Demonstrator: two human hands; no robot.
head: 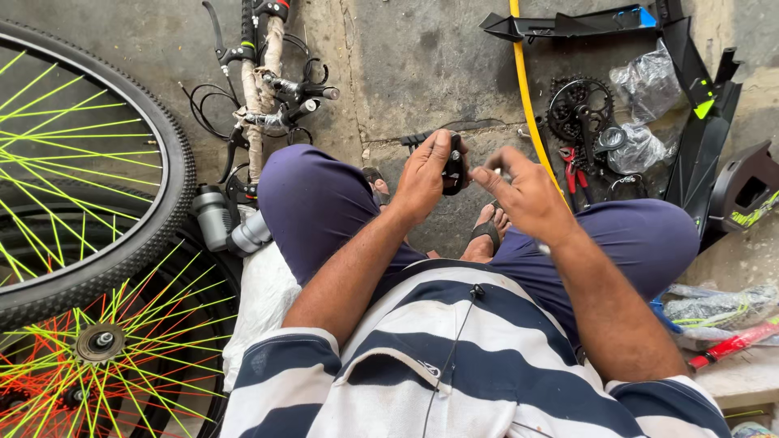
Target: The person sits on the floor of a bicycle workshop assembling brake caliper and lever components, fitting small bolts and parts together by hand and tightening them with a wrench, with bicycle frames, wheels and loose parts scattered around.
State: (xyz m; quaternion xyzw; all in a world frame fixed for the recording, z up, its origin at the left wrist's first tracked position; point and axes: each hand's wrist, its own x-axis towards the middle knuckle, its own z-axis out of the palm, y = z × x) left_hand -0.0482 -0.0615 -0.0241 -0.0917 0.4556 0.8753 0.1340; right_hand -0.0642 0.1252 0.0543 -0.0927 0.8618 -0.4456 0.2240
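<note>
Left hand (423, 180) hides most of a small black part (456, 166); bicycle wheels (81, 203) at left run off frame.

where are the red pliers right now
The red pliers lie on the concrete floor right of centre, just below the black chainring and beyond the right hand.

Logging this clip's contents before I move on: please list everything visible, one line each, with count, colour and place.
bicycle wheels: two, black tyres, yellow-green and orange spokes, left
handlebar assembly: one, black with wrapped grips and cables, top centre-left
chainring crank: one, black, upper right
pliers: one, red handles, beside the crank
yellow tube: one, running down from the top
plastic bags: two, clear, upper right
black frame parts: several, far right
small black part: one, in the left hand
left hand: holding the part
right hand: fingers beside the part
</note>
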